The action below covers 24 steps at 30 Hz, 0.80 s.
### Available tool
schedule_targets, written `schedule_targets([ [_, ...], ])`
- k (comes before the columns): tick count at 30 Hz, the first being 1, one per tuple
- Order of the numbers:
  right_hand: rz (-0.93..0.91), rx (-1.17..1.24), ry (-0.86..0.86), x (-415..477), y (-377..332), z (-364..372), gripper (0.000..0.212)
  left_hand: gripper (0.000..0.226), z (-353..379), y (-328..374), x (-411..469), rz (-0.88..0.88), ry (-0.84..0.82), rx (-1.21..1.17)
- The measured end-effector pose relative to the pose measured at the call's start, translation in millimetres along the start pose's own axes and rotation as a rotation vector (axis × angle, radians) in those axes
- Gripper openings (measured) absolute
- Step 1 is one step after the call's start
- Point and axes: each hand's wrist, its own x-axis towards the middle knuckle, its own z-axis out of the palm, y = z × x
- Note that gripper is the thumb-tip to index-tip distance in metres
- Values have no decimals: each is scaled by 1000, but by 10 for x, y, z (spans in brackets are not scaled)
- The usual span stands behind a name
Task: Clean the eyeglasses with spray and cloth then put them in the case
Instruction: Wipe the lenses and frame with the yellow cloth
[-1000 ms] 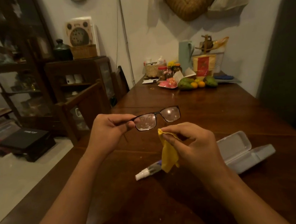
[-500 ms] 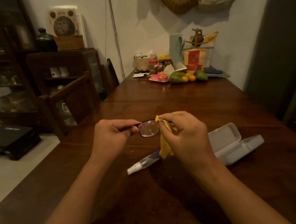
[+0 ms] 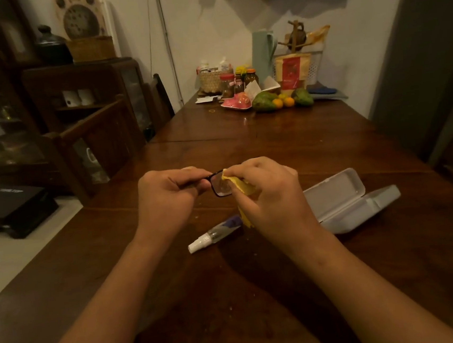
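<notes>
- Dim room. A long dark wood table runs away from me to a pale wall.
- Nearest: two bare forearms come in from the bottom edge.
- Spray lies on its side on the table, white nozzle toward me, just below the right hand.
- Left hand pinches the glasses at one end, above the table.
- Right hand curls round the yellow cloth and presses it against the other lens, which I cannot see.
- Case, pale, lies open on the table right of the hands.
- Left of the table: chair, dark cabinet.
- Far end: fruit, jars, small basket by the wall.
</notes>
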Motion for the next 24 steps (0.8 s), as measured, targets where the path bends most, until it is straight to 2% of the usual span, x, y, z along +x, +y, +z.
schedule_targets([
  [4, -133, -49, -75, -38, 41, -31, 30, 39, -8, 21, -17, 14, 4, -5],
  [12, -36, -107, 67, -41, 101, -87, 27, 27, 15, 37, -28, 10, 6, 13],
  [20, -161, -113, -74, -58, 17, -34, 34, 23, 32, 35, -38, -22, 3, 27],
  [24, -113, -135, -37, -45, 69, -100, 29, 23, 52, 29, -47, -15, 5, 38],
])
